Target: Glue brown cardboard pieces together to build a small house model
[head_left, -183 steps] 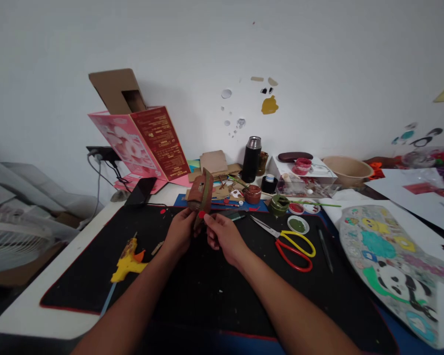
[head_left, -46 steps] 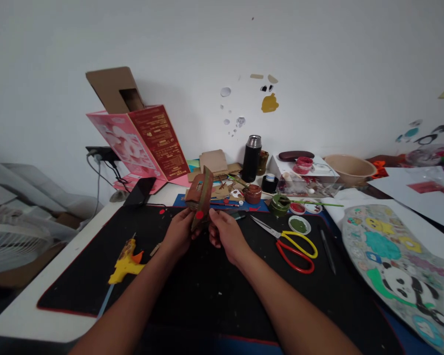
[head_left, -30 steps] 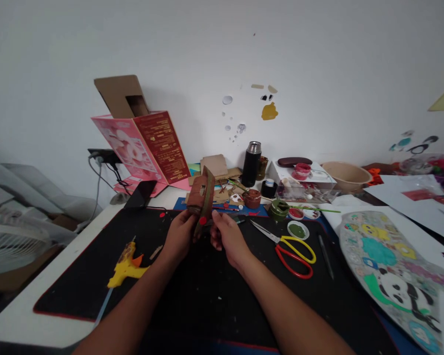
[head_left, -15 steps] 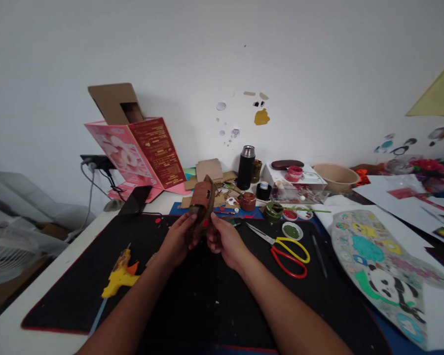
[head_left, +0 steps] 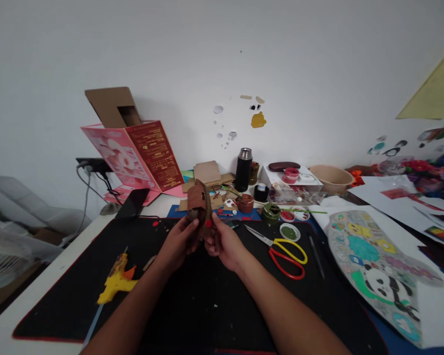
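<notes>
Both hands hold a small brown craft model (head_left: 197, 198), raised over the black mat. It has a rounded brown body, a dark greenish edge strip on its right side and a red dot low down. My left hand (head_left: 183, 235) is closed on its lower left, thumb on the front. Closed on the lower right edge, by the red dot, is my right hand (head_left: 222, 240). Some fingers are hidden behind the model. Scissors (head_left: 281, 250) with red and yellow handles lie right of my right hand. A yellow glue gun (head_left: 115, 281) lies left of my left forearm.
Behind the hands stand a black thermos (head_left: 243, 171), a brown paint jar (head_left: 245, 202), a green paint jar (head_left: 271, 213) and cardboard scraps (head_left: 207, 171). A pink and red folder (head_left: 133, 155) stands at back left. A painted panel (head_left: 373, 271) and pen (head_left: 315, 256) lie right.
The brown model has turned slightly in my hands, so its body looks more upright and its right edge faces me more. Both hands still grip it. The whole view has shifted a little.
</notes>
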The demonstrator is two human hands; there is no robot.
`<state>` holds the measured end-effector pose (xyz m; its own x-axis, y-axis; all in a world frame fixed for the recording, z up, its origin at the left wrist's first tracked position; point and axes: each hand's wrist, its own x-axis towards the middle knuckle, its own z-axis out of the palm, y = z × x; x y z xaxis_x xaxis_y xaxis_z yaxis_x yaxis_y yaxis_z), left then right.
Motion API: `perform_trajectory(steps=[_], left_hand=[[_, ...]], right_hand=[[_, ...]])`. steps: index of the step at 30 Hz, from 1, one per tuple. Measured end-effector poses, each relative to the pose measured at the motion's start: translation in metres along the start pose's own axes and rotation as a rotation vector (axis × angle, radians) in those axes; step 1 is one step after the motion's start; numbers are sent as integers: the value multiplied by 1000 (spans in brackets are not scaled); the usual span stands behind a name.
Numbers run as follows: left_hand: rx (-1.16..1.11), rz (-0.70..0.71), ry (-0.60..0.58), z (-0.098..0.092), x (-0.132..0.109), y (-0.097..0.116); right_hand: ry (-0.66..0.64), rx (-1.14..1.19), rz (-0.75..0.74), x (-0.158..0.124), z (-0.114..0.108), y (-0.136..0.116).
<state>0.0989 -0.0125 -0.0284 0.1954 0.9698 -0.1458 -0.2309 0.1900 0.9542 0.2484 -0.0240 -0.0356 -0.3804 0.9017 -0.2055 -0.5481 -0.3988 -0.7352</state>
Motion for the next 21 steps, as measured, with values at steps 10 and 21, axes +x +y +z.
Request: perform_trajectory(steps=[10, 21], left_hand=[[3, 78, 41, -11, 6, -3], [23, 453, 403, -40, 11, 16]], right_hand=[[-37, 90, 15, -2, 0, -7], [-159, 11, 110, -5, 1, 1]])
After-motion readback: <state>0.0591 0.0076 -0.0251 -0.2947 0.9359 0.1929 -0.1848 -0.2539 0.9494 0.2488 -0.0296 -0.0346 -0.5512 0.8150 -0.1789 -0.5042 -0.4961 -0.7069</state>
